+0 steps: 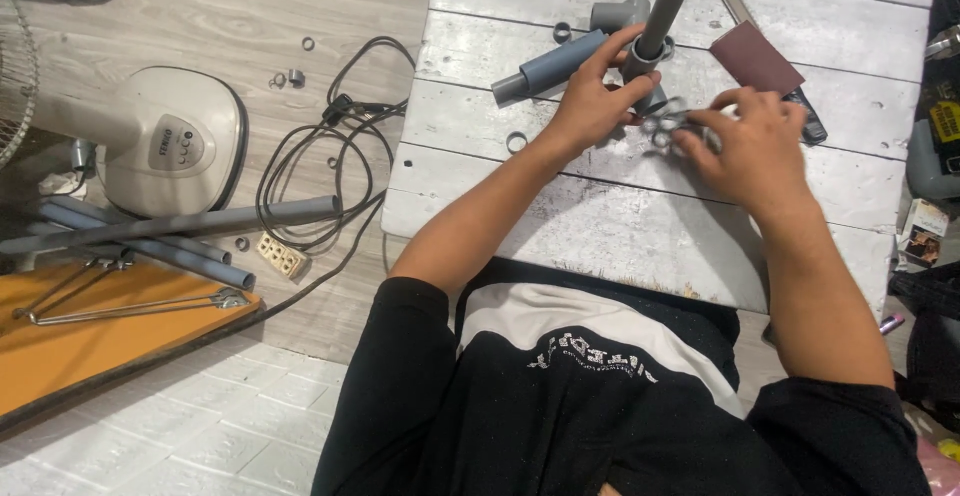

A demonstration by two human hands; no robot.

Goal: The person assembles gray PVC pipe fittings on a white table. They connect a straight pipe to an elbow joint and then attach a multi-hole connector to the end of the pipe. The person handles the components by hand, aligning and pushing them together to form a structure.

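My left hand point(590, 101) grips the lower end of a grey plastic pipe point(665, 1), which rises tilted from a grey fitting point(640, 56) on the white plank table point(620, 226). My right hand point(750, 146) rests just to the right, its fingers curled over small grey rings point(665, 126) lying on the boards; motion blur hides whether it pinches one. A blue-grey pipe piece with a coupling point(545, 68) lies left of my left hand. A dark red sheet of sandpaper point(755, 56) sits behind my right hand.
A grey tee fitting point(615, 14) and loose rings point(515, 142) lie on the table. On the floor at the left are a white fan base point(170, 146), tangled black cable point(310, 166), a power strip point(282, 254), long grey pipes point(170, 226) and an orange board point(90, 341).
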